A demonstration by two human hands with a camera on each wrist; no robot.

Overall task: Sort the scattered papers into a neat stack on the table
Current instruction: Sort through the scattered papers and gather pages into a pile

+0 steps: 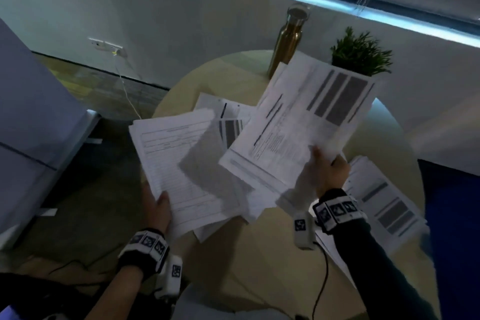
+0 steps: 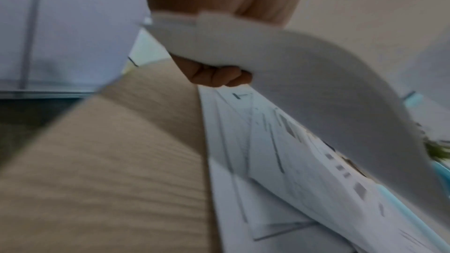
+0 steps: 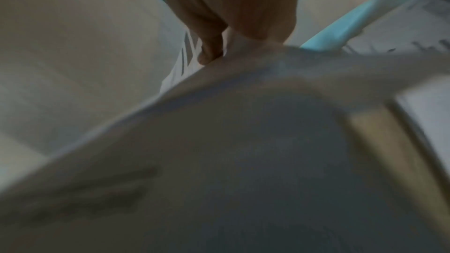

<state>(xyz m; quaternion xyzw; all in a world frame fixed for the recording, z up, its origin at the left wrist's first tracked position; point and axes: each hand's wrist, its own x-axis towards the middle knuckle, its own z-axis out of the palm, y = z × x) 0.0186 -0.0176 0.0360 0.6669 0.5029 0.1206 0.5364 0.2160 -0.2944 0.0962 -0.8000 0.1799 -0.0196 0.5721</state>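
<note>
Holding papers in both hands above the table (image 1: 259,254).
My left hand (image 1: 158,209) pinches a form bundle (image 1: 181,161); my right hand (image 1: 330,171) grips barred sheets (image 1: 298,122) angled upward beyond it.

Black wristbands (image 1: 145,244) with white marker tiles — right sleeve (image 1: 376,267) dark.

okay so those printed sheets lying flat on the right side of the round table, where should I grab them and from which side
Take the printed sheets with grey bars by their near edge, which seems to overhang the round wooden table beside the right hand. Come from the right, thumb on top, fingers underneath. They lie flat and fanned, so a top pinch would probably lift one sheet.
</note>
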